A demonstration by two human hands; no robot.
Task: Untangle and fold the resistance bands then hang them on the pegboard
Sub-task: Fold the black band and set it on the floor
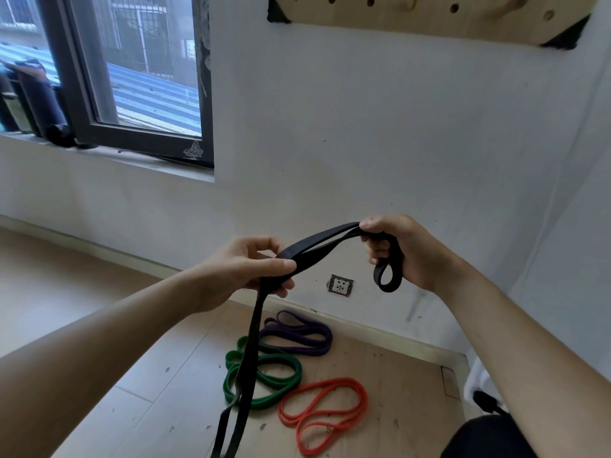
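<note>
Gripping the black band (pixel 254 325), left hand (pixel 244 269) pinches a fold; right hand (pixel 415 256) curls round the loop. Risk: dangling tail snags green band (pixel 296 375).

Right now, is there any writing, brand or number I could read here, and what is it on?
Nothing here reads clearly.
Sign outside the window: lettering too blurred to read.
Pale sticker on the window frame: a pattern, no letters made out.
Black band and wall socket: no print visible.
</note>
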